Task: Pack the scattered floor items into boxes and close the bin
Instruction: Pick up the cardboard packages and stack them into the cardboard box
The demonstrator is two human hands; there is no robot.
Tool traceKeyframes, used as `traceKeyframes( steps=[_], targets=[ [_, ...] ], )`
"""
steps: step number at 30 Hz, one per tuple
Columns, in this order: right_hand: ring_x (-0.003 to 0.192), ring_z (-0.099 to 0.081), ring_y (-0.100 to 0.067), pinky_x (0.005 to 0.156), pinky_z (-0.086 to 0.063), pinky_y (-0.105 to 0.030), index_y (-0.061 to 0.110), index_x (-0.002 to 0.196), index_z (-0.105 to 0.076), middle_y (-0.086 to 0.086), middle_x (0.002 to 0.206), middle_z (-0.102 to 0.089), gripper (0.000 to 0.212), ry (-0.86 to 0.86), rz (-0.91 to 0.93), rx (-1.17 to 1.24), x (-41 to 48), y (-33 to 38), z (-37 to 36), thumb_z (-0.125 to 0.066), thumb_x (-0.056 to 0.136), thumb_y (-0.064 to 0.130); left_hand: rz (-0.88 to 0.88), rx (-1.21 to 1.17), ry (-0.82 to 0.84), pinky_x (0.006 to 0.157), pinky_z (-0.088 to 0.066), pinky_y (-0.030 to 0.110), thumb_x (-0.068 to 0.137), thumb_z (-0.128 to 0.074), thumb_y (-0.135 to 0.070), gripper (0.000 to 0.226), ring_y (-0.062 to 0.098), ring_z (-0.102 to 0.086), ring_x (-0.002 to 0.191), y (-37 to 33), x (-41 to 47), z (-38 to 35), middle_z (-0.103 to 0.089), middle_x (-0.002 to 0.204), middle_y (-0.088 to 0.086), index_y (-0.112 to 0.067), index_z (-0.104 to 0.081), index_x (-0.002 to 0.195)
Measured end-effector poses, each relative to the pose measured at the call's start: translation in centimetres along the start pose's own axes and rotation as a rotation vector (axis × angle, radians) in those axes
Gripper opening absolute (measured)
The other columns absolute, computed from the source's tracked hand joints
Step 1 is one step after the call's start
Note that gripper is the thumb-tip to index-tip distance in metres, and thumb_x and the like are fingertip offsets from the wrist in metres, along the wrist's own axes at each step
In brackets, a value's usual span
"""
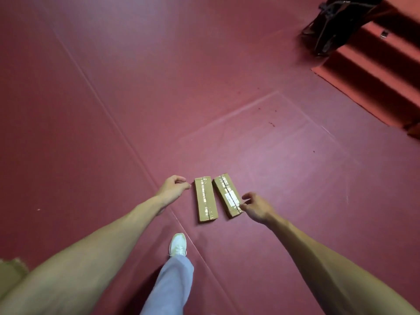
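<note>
Dark red smooth floor [136, 87] fills almost the whole head view, wide bare stretches to the left, ahead and right of the parcels; thin seams run diagonally across it, plus a faint pale rectangular outline ahead of the parcels.

Two long flat brown cardboard parcels lie side by side on the floor near centre, both taped shut along the top, contents not visible. Left cardboard parcel [205, 199] lies roughly straight away from the person. Right cardboard parcel [227, 194], with a white label, is angled, its far end leaning toward the left one; narrow gap between them, not touching as far as I can tell.

Left hand [172, 188] is just beside the far left corner of the left parcel, fingers curled in loosely, thumb and forefinger near each other, holding nothing; touching the box or not, cannot tell. Right hand [255, 206] is at the near right edge of the right parcel, fingers partly spread and bent, fingertips at or on the edge, no full grasp seen.

White sneaker [178, 244] and light grey trouser leg [170, 285] stand just short of the parcels.

Top right, well apart: orange-red carpeted steps [377, 64] with a black folded metal frame [329, 26] against them. Bottom left edge: tan cardboard corner [10, 272], mostly cut off.
</note>
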State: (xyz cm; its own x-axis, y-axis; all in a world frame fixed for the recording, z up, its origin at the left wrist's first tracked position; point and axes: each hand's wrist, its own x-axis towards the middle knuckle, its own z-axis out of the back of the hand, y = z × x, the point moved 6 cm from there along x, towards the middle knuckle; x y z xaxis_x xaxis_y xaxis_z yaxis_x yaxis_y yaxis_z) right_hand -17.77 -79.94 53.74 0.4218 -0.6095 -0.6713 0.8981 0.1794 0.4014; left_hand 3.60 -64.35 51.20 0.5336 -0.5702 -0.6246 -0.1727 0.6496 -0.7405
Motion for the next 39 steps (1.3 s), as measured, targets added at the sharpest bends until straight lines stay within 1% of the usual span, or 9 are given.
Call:
traceKeyframes(
  steps=[5,11,14,19,23,28,32,36,39],
  targets=[
    [0.111,-0.059,-0.026,0.089,-0.045,-0.029,0.013,0.134,-0.047,-0.007,0.121,-0.065,0.046,0.077,0.027,-0.061,9.2,2.0,2.6,-0.052,0.088,0.021,0.155,-0.015,-0.028,0.103,-0.044,0.038,0.083,-0.064,-0.021,0.030,0.023,-0.061,0.108,0.0,7.5,-1.2,-0.066,0.112,0.006,-0.015,-0.060,0.111],
    [0.110,-0.060,-0.026,0.091,-0.044,-0.030,0.012,0.132,-0.050,-0.008,0.121,-0.064,0.044,0.089,0.009,-0.021,23.1,-1.8,4.5,-0.055,0.091,0.026,0.279,-0.133,-0.192,0.100,-0.046,0.038,0.083,-0.065,-0.032,0.014,0.027,-0.061,0.107,1.5,18.2,-7.1,-0.067,0.112,0.008,-0.023,-0.062,0.094],
    [0.101,-0.061,-0.021,0.083,-0.043,-0.027,0.013,0.131,-0.051,-0.006,0.118,-0.066,0.044,0.115,-0.020,-0.015,30.9,-6.5,2.7,-0.057,0.090,0.026,0.291,-0.082,-0.188,0.090,-0.044,0.030,0.081,-0.063,-0.039,0.018,0.017,-0.058,0.104,4.1,24.0,-11.7,-0.064,0.107,-0.006,-0.031,-0.062,0.096],
    [0.097,-0.059,-0.019,0.082,-0.043,-0.028,0.013,0.132,-0.050,-0.007,0.121,-0.065,0.046,0.181,-0.072,-0.027,42.8,-14.8,-4.2,-0.059,0.090,0.026,0.396,0.047,-0.183,0.077,-0.034,0.025,0.084,-0.059,-0.038,0.024,0.012,-0.052,0.091,13.8,33.7,-17.3,-0.060,0.097,-0.009,-0.027,-0.061,0.107],
    [0.100,-0.058,-0.022,0.082,-0.041,-0.029,0.015,0.137,-0.043,-0.006,0.128,-0.062,0.052,0.207,-0.067,-0.114,52.1,-21.0,-11.2,-0.058,0.089,0.031,0.455,0.064,-0.251,0.095,-0.039,0.029,0.085,-0.058,-0.034,0.040,0.020,-0.051,0.117,23.9,41.2,-20.7,-0.058,0.122,0.001,-0.021,-0.055,0.123],
    [0.104,-0.057,-0.024,0.087,-0.045,-0.034,0.009,0.135,-0.043,-0.011,0.130,-0.056,0.054,0.138,-0.117,-0.079,62.1,-27.1,-18.9,-0.062,0.089,0.029,0.533,0.026,-0.310,0.099,-0.036,0.034,0.083,-0.057,-0.029,0.061,0.026,-0.047,0.123,34.8,48.4,-24.8,-0.037,0.141,0.008,-0.022,-0.038,0.141],
    [0.115,-0.050,-0.031,0.100,-0.046,-0.048,0.006,0.120,-0.049,-0.013,0.126,-0.043,0.055,-0.015,-0.148,-0.095,66.8,-30.2,-22.1,-0.071,0.081,0.038,0.607,-0.168,-0.342,0.089,-0.041,0.032,0.083,-0.056,-0.036,0.055,0.025,-0.053,0.110,40.1,51.2,-27.2,-0.051,0.131,0.002,-0.026,-0.042,0.135],
    [0.081,-0.057,-0.015,0.069,-0.052,-0.036,0.012,0.097,-0.052,-0.009,0.106,-0.058,0.037,0.109,-0.195,0.027,67.3,-31.0,-24.1,-0.073,0.080,0.038,0.611,-0.246,-0.338,0.095,-0.048,0.038,0.080,-0.058,-0.034,0.040,0.025,-0.059,0.106,41.5,51.8,-29.5,-0.062,0.118,0.001,-0.024,-0.056,0.119],
    [0.066,-0.057,-0.011,0.061,-0.052,-0.038,0.016,0.080,-0.047,-0.003,0.082,-0.063,0.023,0.204,-0.270,0.275,66.4,-31.3,-25.4,-0.066,0.088,0.027,0.579,-0.327,-0.360,0.084,-0.050,0.029,0.082,-0.061,-0.027,0.034,0.018,-0.064,0.095,41.5,51.6,-30.3,-0.067,0.108,-0.005,-0.030,-0.061,0.116]
  ],
)
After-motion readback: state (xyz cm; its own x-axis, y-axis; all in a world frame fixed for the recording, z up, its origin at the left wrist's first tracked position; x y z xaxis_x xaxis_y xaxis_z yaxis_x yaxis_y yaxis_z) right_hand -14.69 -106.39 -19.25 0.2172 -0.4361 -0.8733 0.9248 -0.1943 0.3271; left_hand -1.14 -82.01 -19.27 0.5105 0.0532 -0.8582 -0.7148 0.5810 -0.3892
